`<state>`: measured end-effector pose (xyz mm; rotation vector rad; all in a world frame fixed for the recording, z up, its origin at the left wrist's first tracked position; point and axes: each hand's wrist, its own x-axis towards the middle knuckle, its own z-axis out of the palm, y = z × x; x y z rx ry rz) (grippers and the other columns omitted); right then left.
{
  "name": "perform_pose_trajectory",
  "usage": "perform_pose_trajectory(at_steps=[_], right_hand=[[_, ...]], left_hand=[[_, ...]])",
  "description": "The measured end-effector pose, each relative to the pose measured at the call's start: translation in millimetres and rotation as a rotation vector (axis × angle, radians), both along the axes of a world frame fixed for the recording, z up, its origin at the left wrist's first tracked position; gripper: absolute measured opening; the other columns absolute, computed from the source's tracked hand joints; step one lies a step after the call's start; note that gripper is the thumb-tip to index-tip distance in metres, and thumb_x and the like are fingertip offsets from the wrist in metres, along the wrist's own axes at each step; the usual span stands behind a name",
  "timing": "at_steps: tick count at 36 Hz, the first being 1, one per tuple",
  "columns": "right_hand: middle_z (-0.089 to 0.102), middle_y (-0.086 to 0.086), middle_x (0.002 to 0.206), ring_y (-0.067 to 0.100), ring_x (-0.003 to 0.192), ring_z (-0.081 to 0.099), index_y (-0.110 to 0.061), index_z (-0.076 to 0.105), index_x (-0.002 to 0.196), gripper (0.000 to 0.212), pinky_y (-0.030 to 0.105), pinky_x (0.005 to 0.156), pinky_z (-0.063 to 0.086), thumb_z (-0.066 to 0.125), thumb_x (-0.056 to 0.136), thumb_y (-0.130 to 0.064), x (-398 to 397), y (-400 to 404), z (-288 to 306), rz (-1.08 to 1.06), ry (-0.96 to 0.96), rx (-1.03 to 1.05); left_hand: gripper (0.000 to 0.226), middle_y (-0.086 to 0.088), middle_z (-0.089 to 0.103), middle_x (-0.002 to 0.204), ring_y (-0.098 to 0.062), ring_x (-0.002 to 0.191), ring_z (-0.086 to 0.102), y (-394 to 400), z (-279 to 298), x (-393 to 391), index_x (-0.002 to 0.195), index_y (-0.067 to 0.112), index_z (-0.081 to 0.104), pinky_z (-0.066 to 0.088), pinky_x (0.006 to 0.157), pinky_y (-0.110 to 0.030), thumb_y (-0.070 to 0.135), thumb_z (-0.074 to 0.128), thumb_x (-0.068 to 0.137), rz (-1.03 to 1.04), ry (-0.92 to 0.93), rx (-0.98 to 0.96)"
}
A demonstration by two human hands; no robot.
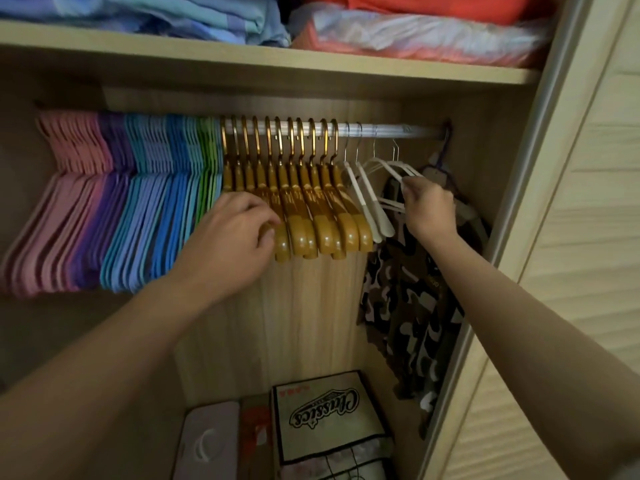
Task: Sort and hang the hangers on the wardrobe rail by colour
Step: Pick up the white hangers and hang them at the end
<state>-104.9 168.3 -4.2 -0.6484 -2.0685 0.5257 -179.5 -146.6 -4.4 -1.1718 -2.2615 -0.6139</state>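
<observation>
The wardrobe (571, 237) is standing open, made of pale wood. A long shelf (242, 60) is running across the top, and folded blue cloth (156, 12) and folded red cloth (433, 22) are lying on it. Under the shelf a shiny rail (388, 129) is going from side to side.

Lots of hangers are hanging on the rail in groups. At the far left the pink hangers (65, 202) are sitting in a tight bunch. Next to them the purple hangers (110, 188) are hanging, then the blue hangers (156, 202), then a few green hangers (211, 161). In the middle the wooden hangers (311, 209) are hanging by gold hooks. Just to their right the white hangers (372, 202) are hanging by thin wire hooks.

A spotty brown and black piece of clothing (408, 306) is hanging at the right end, in the corner.

The left hand (232, 244) is reaching to the low ends of the wooden hangers, and its curled fingers are touching them. The right hand (429, 206) is pinching the arm of a white hanger (398, 168) that is hooked on the rail.

On the floor of the wardrobe a box with fancy writing (329, 410) is sitting beside a pale flat case (211, 441).
</observation>
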Motion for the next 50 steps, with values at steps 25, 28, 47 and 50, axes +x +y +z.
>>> perform_pose_trajectory(at_steps=[25,28,47,50], right_hand=[[0.051,0.031,0.133,0.049,0.121,0.046,0.007,0.046,0.135,0.052,0.055,0.108,0.037,0.039,0.085,-0.004,35.8,35.3,-40.2,-0.320,-0.369,0.453],[0.042,0.029,0.140,0.047,0.124,0.043,0.004,0.029,0.147,0.070,0.052,0.103,0.042,0.064,0.087,-0.008,26.2,40.0,-23.6,-0.364,-0.539,0.368],[0.062,0.022,0.104,0.041,0.095,0.060,0.000,0.059,0.105,0.016,0.044,0.065,0.047,0.050,0.097,-0.011,21.6,35.8,-13.1,-0.396,-0.440,0.494],[0.060,0.026,0.106,0.043,0.098,0.055,0.004,0.057,0.108,0.023,0.047,0.070,0.048,0.046,0.098,-0.014,18.9,34.7,-8.3,-0.392,-0.322,0.565]], left_hand=[[0.026,0.000,0.058,0.132,-0.016,0.132,0.040,-6.2,-15.1,-15.7,0.123,0.019,0.071,0.029,0.108,-0.031,0.020,0.056,0.101,-0.038,-0.012,0.069],[0.026,0.001,0.059,0.130,-0.016,0.132,0.041,4.5,-12.0,-11.1,0.122,0.019,0.072,0.029,0.108,-0.032,0.019,0.056,0.101,-0.067,-0.011,0.100],[0.025,0.001,0.060,0.129,-0.008,0.128,0.039,-2.5,-16.8,-16.0,0.119,0.019,0.072,0.026,0.105,-0.027,0.019,0.056,0.101,-0.084,0.006,0.088],[0.024,0.003,0.059,0.130,-0.004,0.127,0.036,-5.5,-16.2,-17.5,0.120,0.021,0.072,0.027,0.104,-0.027,0.020,0.056,0.101,-0.087,0.005,0.104]])
